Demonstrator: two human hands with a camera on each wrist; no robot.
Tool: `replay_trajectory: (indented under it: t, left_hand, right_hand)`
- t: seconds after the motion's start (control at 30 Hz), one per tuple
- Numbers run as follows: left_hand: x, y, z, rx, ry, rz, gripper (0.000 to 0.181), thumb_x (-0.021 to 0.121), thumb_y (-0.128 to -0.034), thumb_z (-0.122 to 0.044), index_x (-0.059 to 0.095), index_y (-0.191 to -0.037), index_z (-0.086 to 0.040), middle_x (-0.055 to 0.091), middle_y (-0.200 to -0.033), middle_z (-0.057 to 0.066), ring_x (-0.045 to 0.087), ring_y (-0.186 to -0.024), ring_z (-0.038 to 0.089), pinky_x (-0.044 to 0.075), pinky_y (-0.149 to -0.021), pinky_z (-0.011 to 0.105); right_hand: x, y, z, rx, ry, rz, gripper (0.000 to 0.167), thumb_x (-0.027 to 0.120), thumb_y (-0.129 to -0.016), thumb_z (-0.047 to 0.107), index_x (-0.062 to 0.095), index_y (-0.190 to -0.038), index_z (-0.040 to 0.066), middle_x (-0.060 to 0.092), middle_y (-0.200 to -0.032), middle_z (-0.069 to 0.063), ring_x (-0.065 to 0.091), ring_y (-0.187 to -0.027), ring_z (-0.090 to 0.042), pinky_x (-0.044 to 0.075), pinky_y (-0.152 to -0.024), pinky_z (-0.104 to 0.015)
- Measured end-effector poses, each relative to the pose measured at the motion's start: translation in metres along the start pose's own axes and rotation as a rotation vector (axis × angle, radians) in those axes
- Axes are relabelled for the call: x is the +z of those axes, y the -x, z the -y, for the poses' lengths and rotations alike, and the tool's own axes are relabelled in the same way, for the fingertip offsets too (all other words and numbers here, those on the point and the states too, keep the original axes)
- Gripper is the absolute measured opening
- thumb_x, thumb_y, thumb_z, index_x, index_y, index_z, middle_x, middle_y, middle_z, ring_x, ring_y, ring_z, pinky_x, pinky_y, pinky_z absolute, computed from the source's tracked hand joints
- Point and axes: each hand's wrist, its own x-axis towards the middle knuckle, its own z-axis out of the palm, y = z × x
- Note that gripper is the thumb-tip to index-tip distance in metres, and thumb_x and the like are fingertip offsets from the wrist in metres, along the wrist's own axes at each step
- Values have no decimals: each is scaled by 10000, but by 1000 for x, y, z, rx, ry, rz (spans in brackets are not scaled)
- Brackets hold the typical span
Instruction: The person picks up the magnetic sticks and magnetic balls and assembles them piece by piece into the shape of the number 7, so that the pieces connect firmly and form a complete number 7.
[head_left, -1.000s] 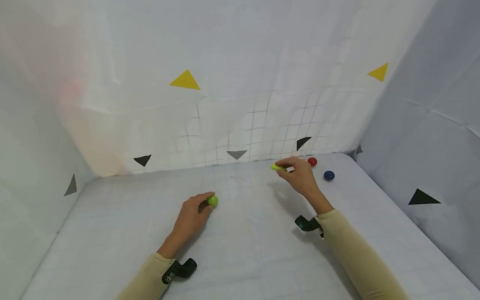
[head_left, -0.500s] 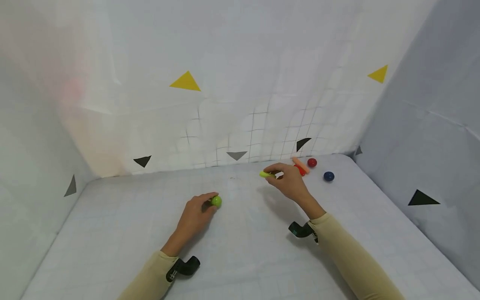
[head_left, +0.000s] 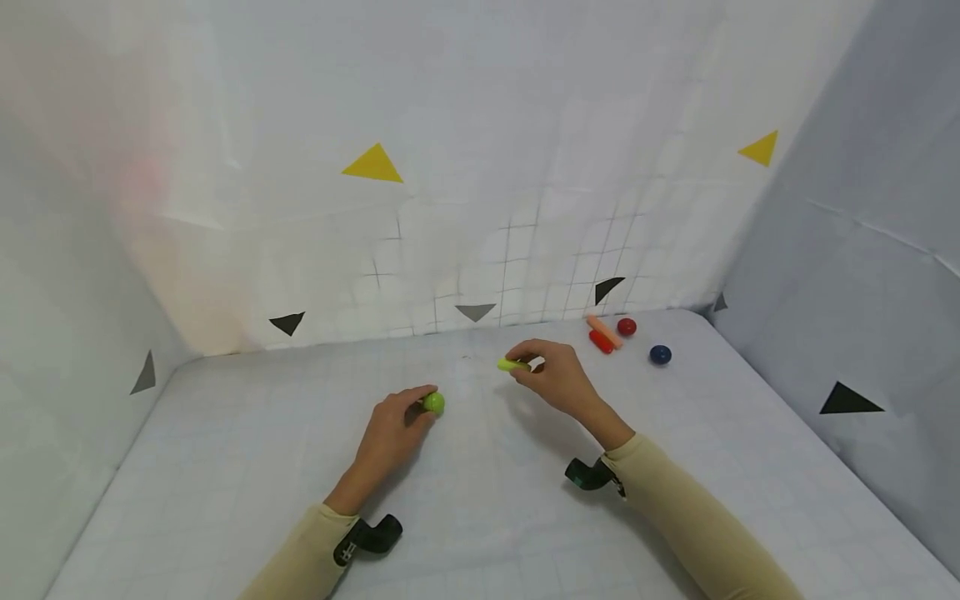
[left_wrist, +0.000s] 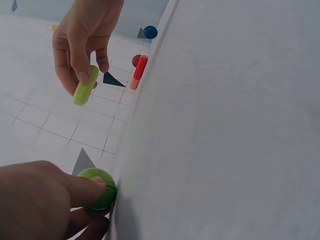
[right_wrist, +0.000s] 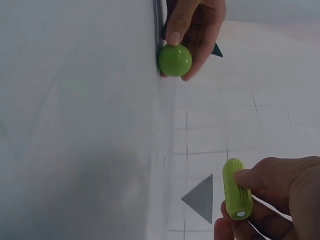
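In the head view my left hand pinches a glossy green ball between thumb and fingers, at the table surface. A seam line crosses the ball in the left wrist view. My right hand pinches a short lime-green stick with rounded ends, held above the table. The right wrist view shows ridges along this stick and a white dot on its near end. It is to the right of the ball and farther back, apart from it.
At the back right lie a red stubby stick, a longer orange stick, a red ball and a dark blue ball. A white cloth covers the table. Pale walls with triangle marks enclose the back and sides.
My right hand has moved left and nearer with the lime-green stick, uncovering the orange and red sticks. My left hand, still holding the green ball, has shifted slightly right.
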Motion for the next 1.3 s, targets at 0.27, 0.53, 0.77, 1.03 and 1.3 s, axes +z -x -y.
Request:
replay_trajectory:
  t: [0.27, 0.53, 0.77, 1.03, 1.3]
  left_hand:
    - [1, 1, -1, 20, 0, -11, 408, 769, -926, -32, 703, -1327, -56, 715, -1213, 116, 641, -1094, 308, 499, -962, 512]
    - [2, 1, 0, 40, -7, -31, 414, 771, -924, -23, 700, -1331, -55, 714, -1225, 120, 647, -1111, 316, 498, -971, 523]
    - [4, 1, 2, 42, -16, -32, 413, 768, -927, -24, 701, -1333, -63, 710, -1242, 119, 647, -1119, 316, 501, -973, 520]
    - [5, 0, 4, 34, -17, -31, 421, 780, -927, -43, 701, -1340, -72, 711, -1246, 114, 652, -1109, 300, 506, -973, 497]
    - [4, -1, 3, 15, -14, -31, 421, 774, -927, -34, 703, -1340, -80, 721, -1201, 102, 657, -1070, 286, 508, -951, 497]
  right_hand:
    - [14, -3, 9, -51, 3, 20, 185, 811, -897, 30, 791, -1071, 90, 742, -1037, 27, 659, -940, -164, 581, -761, -329]
    - [25, -5, 15, -80, -15, 60, 187, 804, -898, 25, 789, -1075, 86, 746, -1045, 23, 666, -954, -161, 583, -772, -321]
    - [35, -3, 15, -95, -26, 73, 190, 801, -898, 16, 788, -1072, 89, 746, -1047, 31, 665, -953, -156, 577, -772, -321]
    - [43, -4, 14, -103, -33, 108, 188, 795, -900, 13, 781, -1074, 84, 747, -1063, 9, 674, -962, -154, 576, -774, -311]
    - [49, -7, 14, -76, -42, 118, 181, 794, -897, 6, 784, -1052, 99, 745, -1045, 27, 672, -948, -143, 575, -765, -299]
